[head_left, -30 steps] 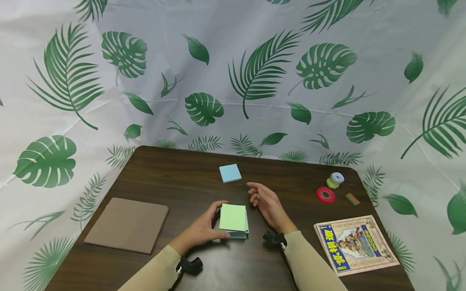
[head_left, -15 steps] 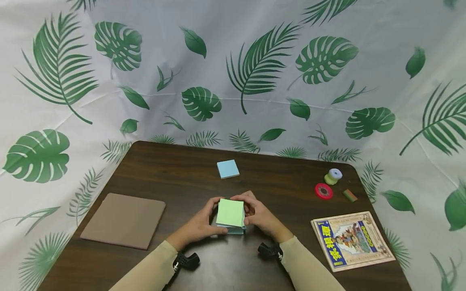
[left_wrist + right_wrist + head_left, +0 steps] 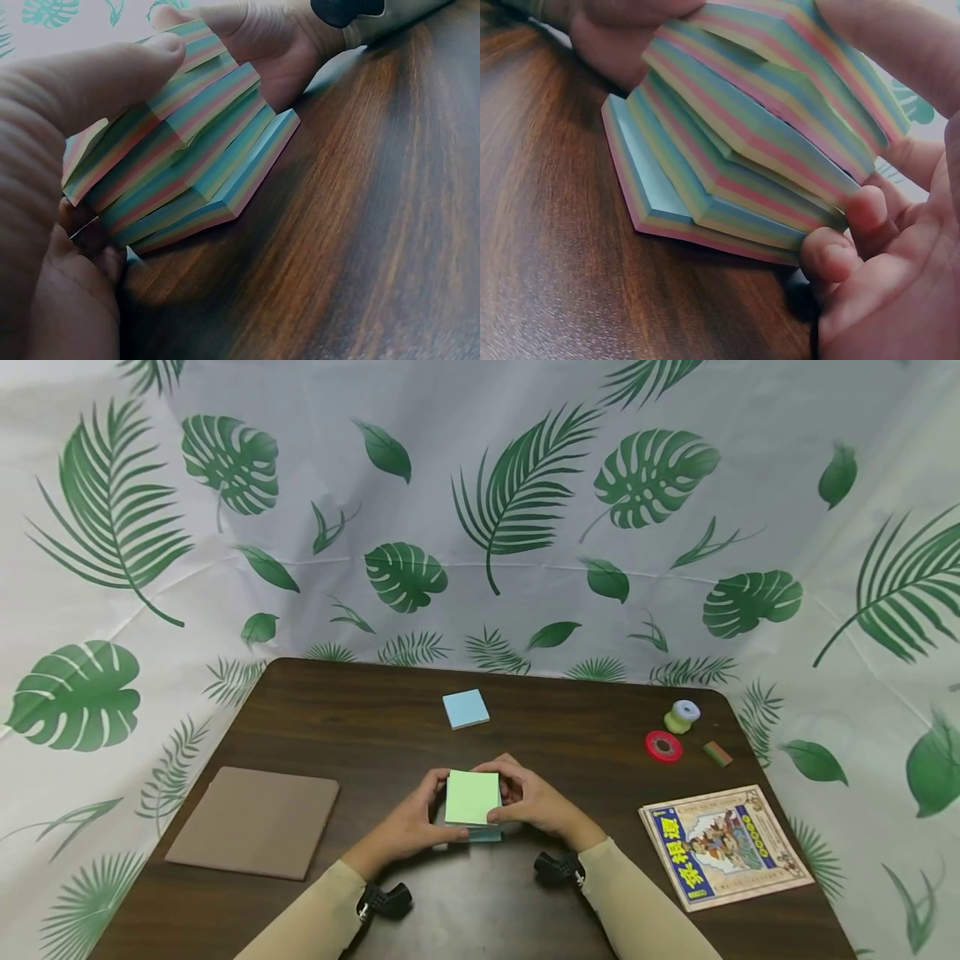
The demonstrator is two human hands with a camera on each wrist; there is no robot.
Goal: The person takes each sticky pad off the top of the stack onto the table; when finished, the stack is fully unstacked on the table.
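Seen from the head: two hands at one stack of sticky notes (image 3: 472,800), green sheet on top, near the front middle of the dark wooden surface (image 3: 360,735); left hand (image 3: 411,827) curled round the stack's left side, right hand (image 3: 534,803) curled round its right side and far edge. Counted elsewhere: one blue pad (image 3: 466,708) farther back, well apart; one brown mat (image 3: 253,822) at the left, near the front-left edge; one red tape roll (image 3: 663,746), one pale spool (image 3: 681,716) and one small eraser-like block (image 3: 717,753) near the back-right corner; one picture book (image 3: 724,845) at the front right, close to the edge. Bare wood lay between stack and mat, stack and book, and behind the blue pad. Seen from the left wrist: stack (image 3: 184,146) fanned in about four shifted layers of striped edges, bottom layer flat on the wood, left thumb pressed on top. Seen from the right wrist: same stepped layers (image 3: 742,135), right fingertips (image 3: 832,255) clamped at the near corner, upper layers lifted and tilted.
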